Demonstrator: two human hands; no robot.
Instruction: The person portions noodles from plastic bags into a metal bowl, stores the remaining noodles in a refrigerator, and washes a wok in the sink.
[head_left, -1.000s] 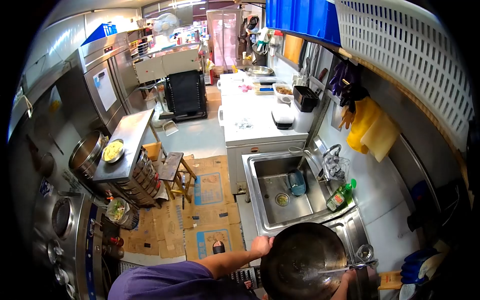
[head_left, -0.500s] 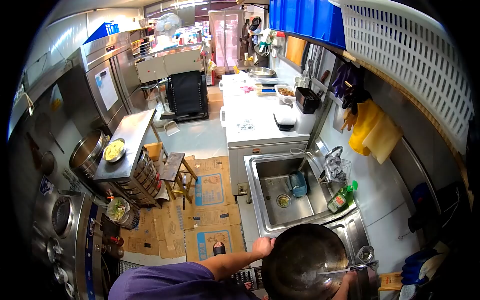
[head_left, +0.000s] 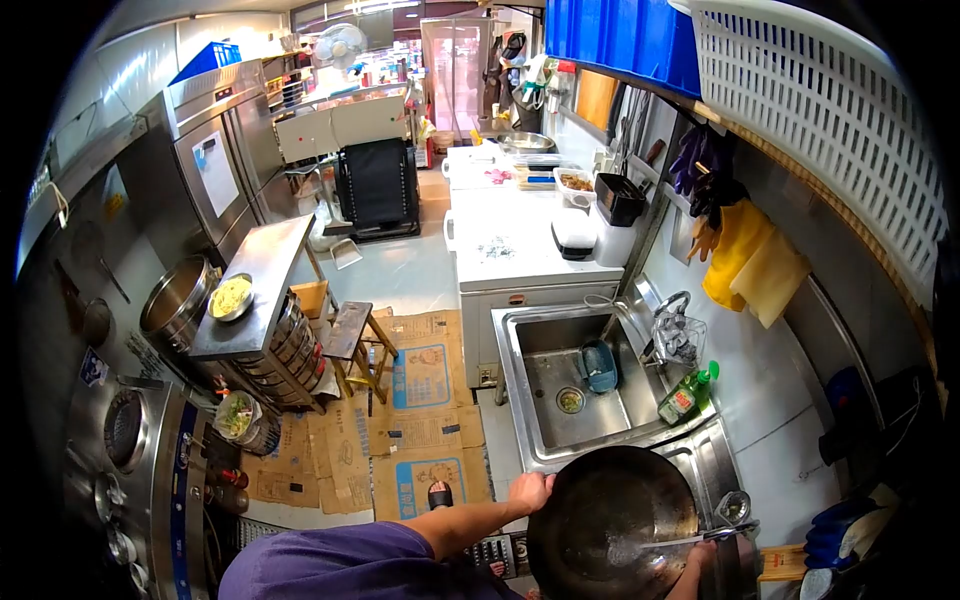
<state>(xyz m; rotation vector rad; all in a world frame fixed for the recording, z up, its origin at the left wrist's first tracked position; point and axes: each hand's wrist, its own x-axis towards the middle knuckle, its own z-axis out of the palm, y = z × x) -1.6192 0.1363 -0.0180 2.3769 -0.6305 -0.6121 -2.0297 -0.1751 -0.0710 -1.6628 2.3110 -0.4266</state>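
A large dark wok is tilted over the metal counter in front of me. My left hand is closed on its far left edge. My right hand lies at the opposite edge, its fingers bent round the rim and partly hidden. Close above the right hand is a metal tap spout. From it a thin pale streak, seemingly water, runs into the wok, and wet glints show on the inside near there.
A steel sink beyond the wok holds a blue-grey basin. Green detergent stands on its right rim. Yellow gloves hang on the right wall. Cardboard covers the floor on the left, near a stool and a stove.
The view has shifted very slightly. Both hands remain at the wok's edges, and the wok has barely moved.
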